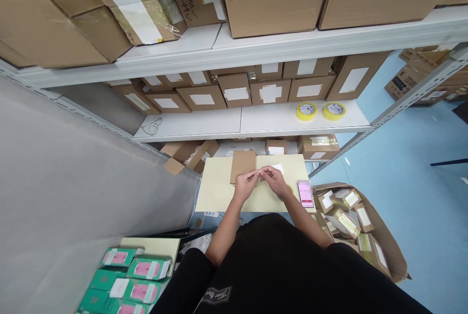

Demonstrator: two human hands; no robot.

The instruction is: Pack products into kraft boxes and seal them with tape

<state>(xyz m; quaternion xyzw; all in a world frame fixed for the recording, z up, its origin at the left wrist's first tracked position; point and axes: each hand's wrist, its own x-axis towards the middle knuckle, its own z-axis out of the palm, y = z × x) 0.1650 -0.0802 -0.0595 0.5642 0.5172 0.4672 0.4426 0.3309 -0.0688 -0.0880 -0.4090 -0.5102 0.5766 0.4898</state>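
My left hand (245,185) and my right hand (275,180) meet fingertip to fingertip over the pale yellow table (214,189). Both are closed in a pinch; a tiny pale thing between the fingertips is too small to name. Behind my left hand lies a flat brown cardboard box (243,160), partly covered by it. A white slip of paper (279,167) shows just beyond my right hand. Under my right wrist, the yellow edge of what looks like a tape roll (291,188) peeks out. To the right, a phone (305,195) with a pink screen rests at the table's edge.
Shelves with labelled cartons (270,92) rise ahead; two yellow tape rolls (306,111) and glasses (152,126) lie on one. An open carton (192,155) is at left below. A large box of parcels (397,260) stands right, green-and-pink packages (146,269) lower left.
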